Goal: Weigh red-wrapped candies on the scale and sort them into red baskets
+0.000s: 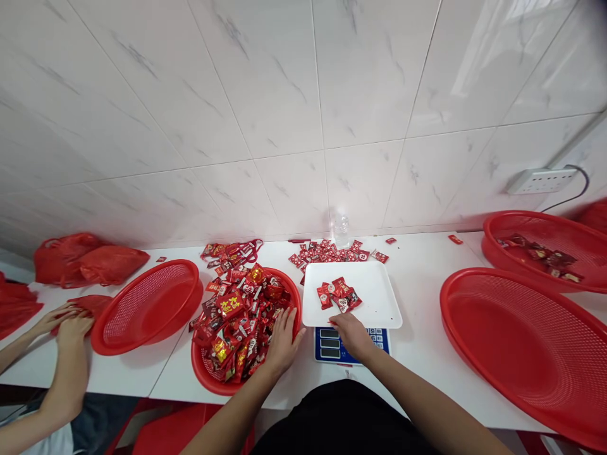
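Observation:
My left hand (pixel 283 341) lies with fingers stretched over the right rim of a red basket (pixel 202 373), touching the wrapped candies (pixel 237 316) heaped inside. My right hand (pixel 353 335) is at the front edge of the white tray (pixel 379 297) of a digital scale, its fingers pinched together. A bit of red shows at those fingertips, too small to name. Several red candy packets (pixel 340 294) lie on the tray. Below it, my right hand partly covers the scale's blue panel (pixel 329 344) with its displays and keys.
Small red packets (pixel 327 251) are scattered behind the tray, near a clear bottle (pixel 341 227). Red baskets stand left (pixel 152 303) and right (pixel 521 341), one farther back (pixel 535 218) holding candies. At left, another person's hands (pixel 71 319) touch a red bag. A power strip (pixel 543 181) hangs on the wall.

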